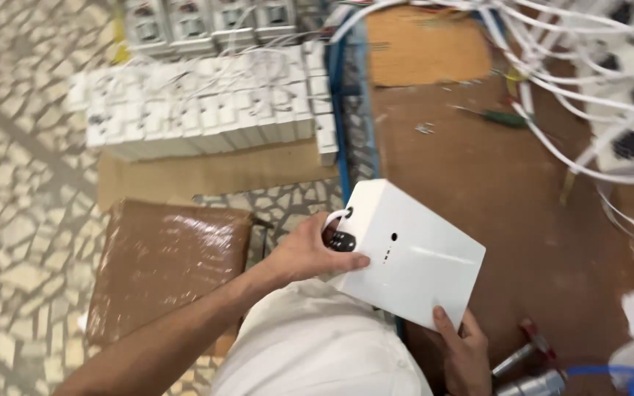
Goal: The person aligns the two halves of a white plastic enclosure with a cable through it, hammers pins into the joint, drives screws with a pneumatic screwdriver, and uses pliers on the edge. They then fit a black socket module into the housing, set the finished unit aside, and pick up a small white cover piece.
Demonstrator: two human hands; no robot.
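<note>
I hold a white box-shaped plastic unit (405, 253) over the edge of a brown workbench (500, 183). My left hand (310, 253) grips its left side, thumb across the face, beside a black socket and a short white cable loop (334, 218). My right hand (464, 352) supports the unit's lower right corner from below. The unit's face shows a small dark hole and a few tiny dots.
Rows of similar white units (199, 110) with wires are stacked on cardboard on the mosaic floor at left. White cables (581, 95) cross the bench at upper right. A green-handled screwdriver (500, 117) lies on the bench; a metal tool (530, 367) sits lower right.
</note>
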